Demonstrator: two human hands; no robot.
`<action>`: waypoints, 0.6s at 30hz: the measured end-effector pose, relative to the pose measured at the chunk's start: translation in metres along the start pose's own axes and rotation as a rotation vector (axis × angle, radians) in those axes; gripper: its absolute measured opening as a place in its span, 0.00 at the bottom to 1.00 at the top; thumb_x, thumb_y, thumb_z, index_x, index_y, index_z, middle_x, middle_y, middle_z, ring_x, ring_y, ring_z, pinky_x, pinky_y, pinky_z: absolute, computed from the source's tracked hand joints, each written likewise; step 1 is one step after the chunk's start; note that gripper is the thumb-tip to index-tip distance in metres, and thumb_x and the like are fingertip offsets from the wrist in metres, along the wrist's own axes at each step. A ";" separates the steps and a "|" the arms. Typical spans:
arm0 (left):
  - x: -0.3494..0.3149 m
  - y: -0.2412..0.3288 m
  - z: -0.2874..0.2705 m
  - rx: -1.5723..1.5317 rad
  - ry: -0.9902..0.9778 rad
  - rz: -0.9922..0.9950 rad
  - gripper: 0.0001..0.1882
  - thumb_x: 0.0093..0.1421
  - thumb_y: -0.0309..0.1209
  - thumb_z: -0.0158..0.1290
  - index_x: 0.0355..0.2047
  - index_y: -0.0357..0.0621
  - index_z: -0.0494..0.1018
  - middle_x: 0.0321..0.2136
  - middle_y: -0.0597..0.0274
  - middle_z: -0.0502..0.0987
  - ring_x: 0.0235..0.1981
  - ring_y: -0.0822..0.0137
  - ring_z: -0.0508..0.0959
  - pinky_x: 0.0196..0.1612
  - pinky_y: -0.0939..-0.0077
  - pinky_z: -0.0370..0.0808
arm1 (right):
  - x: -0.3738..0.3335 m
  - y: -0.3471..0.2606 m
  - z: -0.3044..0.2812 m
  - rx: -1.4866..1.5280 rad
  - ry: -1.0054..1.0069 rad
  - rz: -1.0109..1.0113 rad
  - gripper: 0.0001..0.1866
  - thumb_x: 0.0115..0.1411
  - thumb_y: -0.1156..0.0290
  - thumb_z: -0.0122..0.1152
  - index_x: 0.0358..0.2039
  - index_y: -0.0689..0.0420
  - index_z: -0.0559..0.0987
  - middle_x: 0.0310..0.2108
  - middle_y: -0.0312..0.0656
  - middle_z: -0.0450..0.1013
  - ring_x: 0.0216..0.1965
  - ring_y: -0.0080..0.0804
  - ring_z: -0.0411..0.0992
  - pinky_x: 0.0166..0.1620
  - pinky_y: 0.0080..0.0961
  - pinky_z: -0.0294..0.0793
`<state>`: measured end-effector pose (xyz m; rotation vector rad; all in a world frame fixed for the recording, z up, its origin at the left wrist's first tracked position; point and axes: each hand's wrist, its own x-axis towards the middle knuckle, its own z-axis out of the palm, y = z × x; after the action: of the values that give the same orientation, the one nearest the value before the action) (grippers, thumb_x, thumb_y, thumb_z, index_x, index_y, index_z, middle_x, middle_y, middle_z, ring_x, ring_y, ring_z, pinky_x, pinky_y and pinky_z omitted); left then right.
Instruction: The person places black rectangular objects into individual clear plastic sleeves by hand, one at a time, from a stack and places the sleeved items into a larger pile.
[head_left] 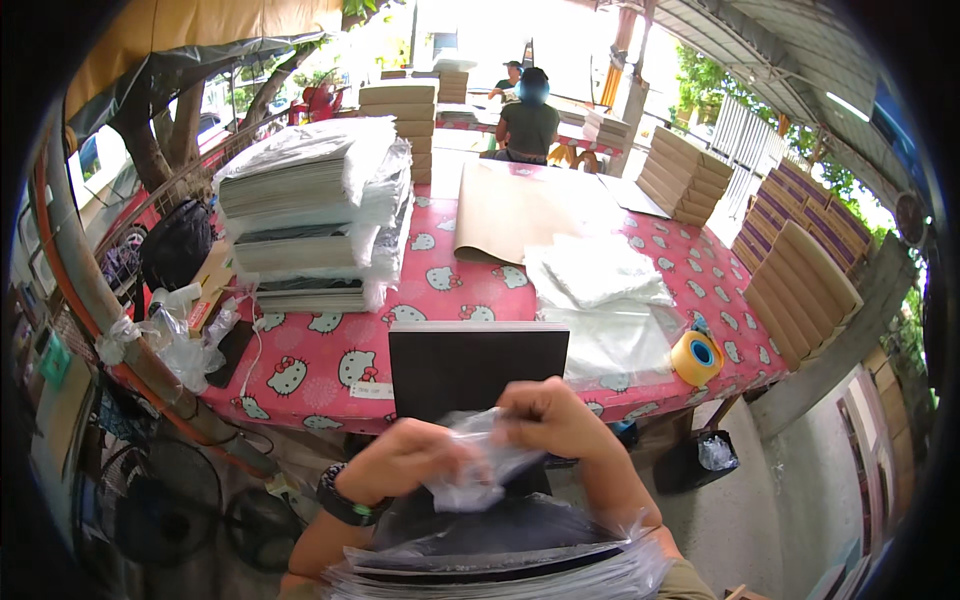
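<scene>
My left hand (400,462) and my right hand (545,415) both pinch a crumpled clear plastic bag (478,470) in front of my chest. A watch sits on my left wrist. Just beyond my hands a flat black board (470,365) lies on the near edge of the table, partly hidden by my fingers. Below my hands, on my lap, rests a stack of dark flat items in clear plastic sleeves (500,560).
The table (330,360) has a pink cartoon-print cloth. On it: tall stacks of bagged flat items (310,215) at left, brown paper (520,205), clear bags (600,290), a yellow tape roll (697,357). Cardboard stacks (800,290) stand right. Two people sit far back.
</scene>
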<state>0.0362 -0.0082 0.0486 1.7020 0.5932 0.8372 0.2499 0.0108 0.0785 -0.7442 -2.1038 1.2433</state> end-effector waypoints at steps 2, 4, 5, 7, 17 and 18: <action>-0.017 -0.013 -0.004 -0.584 0.434 0.143 0.18 0.57 0.43 0.43 0.37 0.42 0.69 0.30 0.58 0.74 0.33 0.63 0.74 0.39 0.64 0.70 | -0.011 0.008 -0.012 0.167 -0.458 -0.016 0.07 0.49 0.74 0.59 0.24 0.64 0.73 0.17 0.37 0.70 0.18 0.16 0.64 0.21 0.19 0.62; -0.018 -0.012 -0.022 -1.153 0.726 0.280 0.20 0.58 0.45 0.40 0.36 0.40 0.69 0.29 0.59 0.74 0.31 0.63 0.75 0.37 0.65 0.72 | -0.018 0.043 -0.004 0.390 -0.822 -0.165 0.07 0.47 0.73 0.61 0.23 0.64 0.75 0.17 0.37 0.71 0.20 0.17 0.66 0.23 0.18 0.63; -0.016 -0.011 -0.028 -1.449 0.837 0.316 0.21 0.58 0.46 0.39 0.35 0.40 0.68 0.29 0.59 0.74 0.30 0.63 0.75 0.35 0.66 0.73 | -0.019 0.049 0.001 0.443 -0.709 -0.394 0.09 0.48 0.71 0.61 0.25 0.64 0.75 0.19 0.36 0.72 0.21 0.21 0.67 0.25 0.17 0.64; -0.016 -0.021 -0.021 -1.244 0.683 0.168 0.23 0.57 0.48 0.39 0.34 0.38 0.68 0.27 0.59 0.74 0.28 0.65 0.75 0.32 0.71 0.73 | -0.029 0.055 0.001 0.683 -0.464 -0.468 0.09 0.48 0.71 0.60 0.25 0.65 0.75 0.21 0.38 0.72 0.23 0.23 0.67 0.27 0.19 0.64; -0.050 -0.088 -0.029 -1.054 0.486 0.416 0.29 0.51 0.47 0.47 0.46 0.38 0.61 0.46 0.51 0.64 0.42 0.55 0.69 0.45 0.62 0.68 | -0.042 0.063 -0.001 0.671 -0.464 -0.221 0.11 0.49 0.70 0.60 0.29 0.65 0.75 0.29 0.46 0.71 0.35 0.33 0.68 0.39 0.28 0.65; -0.048 -0.093 -0.031 -1.058 0.508 0.473 0.30 0.53 0.49 0.43 0.48 0.38 0.58 0.46 0.50 0.63 0.43 0.54 0.68 0.47 0.57 0.64 | -0.042 0.067 0.004 0.536 -0.587 -0.171 0.11 0.49 0.69 0.59 0.29 0.65 0.75 0.29 0.46 0.71 0.36 0.34 0.68 0.41 0.28 0.65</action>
<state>-0.0157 0.0013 -0.0470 0.6356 -0.0045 1.5846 0.2864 0.0060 0.0086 0.0513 -2.0328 1.9777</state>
